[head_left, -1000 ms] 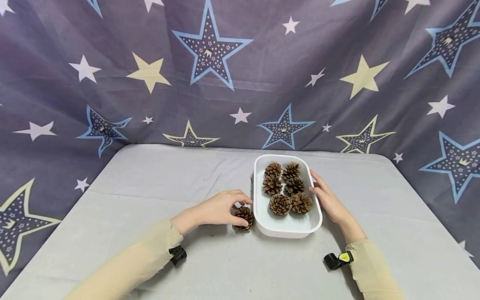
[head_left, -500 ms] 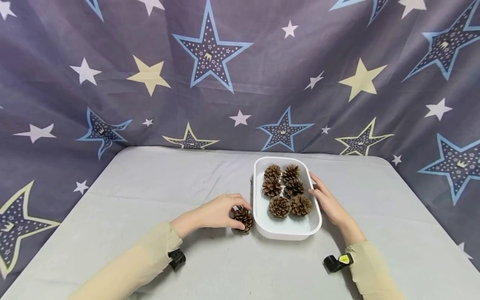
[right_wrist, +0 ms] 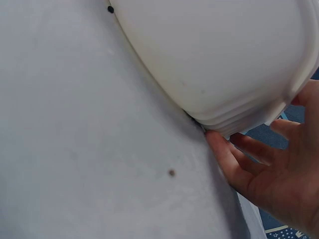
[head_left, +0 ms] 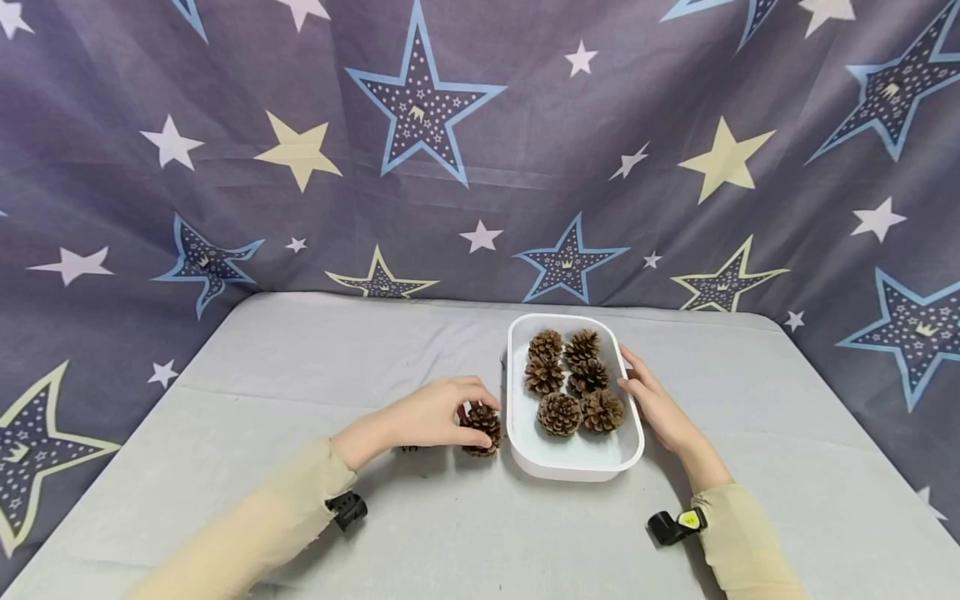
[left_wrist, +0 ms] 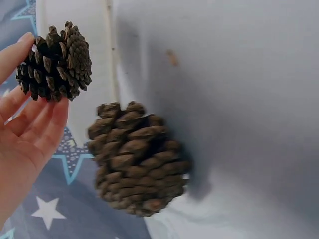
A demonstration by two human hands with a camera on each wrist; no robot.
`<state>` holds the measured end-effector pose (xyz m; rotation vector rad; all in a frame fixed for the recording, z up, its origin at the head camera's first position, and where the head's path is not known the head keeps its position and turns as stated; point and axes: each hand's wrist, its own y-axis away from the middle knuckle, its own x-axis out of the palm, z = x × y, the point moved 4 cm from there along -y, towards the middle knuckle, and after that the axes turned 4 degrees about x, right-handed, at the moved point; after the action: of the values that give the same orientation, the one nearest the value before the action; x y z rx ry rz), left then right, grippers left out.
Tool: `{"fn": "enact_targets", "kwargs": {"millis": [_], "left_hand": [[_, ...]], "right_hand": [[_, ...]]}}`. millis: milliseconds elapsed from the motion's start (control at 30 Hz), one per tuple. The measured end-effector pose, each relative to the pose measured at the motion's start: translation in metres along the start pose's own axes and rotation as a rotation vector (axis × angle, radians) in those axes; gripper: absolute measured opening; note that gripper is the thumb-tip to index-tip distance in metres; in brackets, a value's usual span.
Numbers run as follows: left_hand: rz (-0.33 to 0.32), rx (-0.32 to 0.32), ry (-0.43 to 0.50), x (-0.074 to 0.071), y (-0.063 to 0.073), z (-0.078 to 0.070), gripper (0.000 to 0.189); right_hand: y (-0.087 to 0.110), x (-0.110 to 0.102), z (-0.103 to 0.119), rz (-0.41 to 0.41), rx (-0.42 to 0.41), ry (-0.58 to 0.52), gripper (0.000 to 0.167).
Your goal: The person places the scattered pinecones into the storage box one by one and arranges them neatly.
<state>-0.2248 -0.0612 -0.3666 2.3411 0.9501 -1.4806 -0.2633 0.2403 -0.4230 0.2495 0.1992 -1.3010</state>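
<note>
My left hand (head_left: 429,414) pinches a brown pinecone (head_left: 482,427) between thumb and fingers, just left of the white container (head_left: 573,471). In the left wrist view this held pinecone (left_wrist: 55,62) is at the upper left, raised off the table. Another pinecone (left_wrist: 137,159) rests on the table below that wrist; in the head view the forearm hides most of it. My right hand (head_left: 660,408) holds the container's right side, its thumb at the rim. Its fingers (right_wrist: 232,164) bend against the lower outer wall in the right wrist view. Several pinecones (head_left: 559,413) lie in the container.
A pale grey cloth covers the table (head_left: 450,533). Behind it hangs a dark curtain (head_left: 480,192) with stars. Each forearm wears a black wrist mount (head_left: 347,510) over a beige sleeve.
My left hand has closed round the pinecone beside the container and raised it slightly, shifting left. A bit of another pinecone now shows by the left wrist. The right hand and container have stayed put.
</note>
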Motion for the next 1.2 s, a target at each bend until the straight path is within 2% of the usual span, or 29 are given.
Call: {"fn": "enact_targets", "kwargs": {"millis": [267, 500, 733, 867, 1200], "left_hand": [[-0.014, 0.019, 0.027, -0.015, -0.007, -0.012, 0.044], [-0.064, 0.062, -0.026, -0.023, -0.017, -0.024, 0.039], [-0.098, 0.088, -0.038, -0.027, -0.027, -0.037, 0.039], [-0.113, 0.126, -0.044, -0.024, -0.038, -0.045, 0.040], [-0.087, 0.204, -0.001, -0.003, -0.064, -0.059, 0.036]], "right_hand": [[0.001, 0.000, 0.000, 0.001, -0.003, 0.005, 0.058], [0.001, -0.001, 0.001, -0.007, -0.005, 0.008, 0.058], [0.001, -0.001, 0.001, -0.006, -0.003, 0.013, 0.058], [0.001, -0.001, 0.000, -0.013, -0.001, 0.022, 0.058], [0.001, 0.000, 0.002, -0.011, 0.000, 0.020, 0.058]]}}
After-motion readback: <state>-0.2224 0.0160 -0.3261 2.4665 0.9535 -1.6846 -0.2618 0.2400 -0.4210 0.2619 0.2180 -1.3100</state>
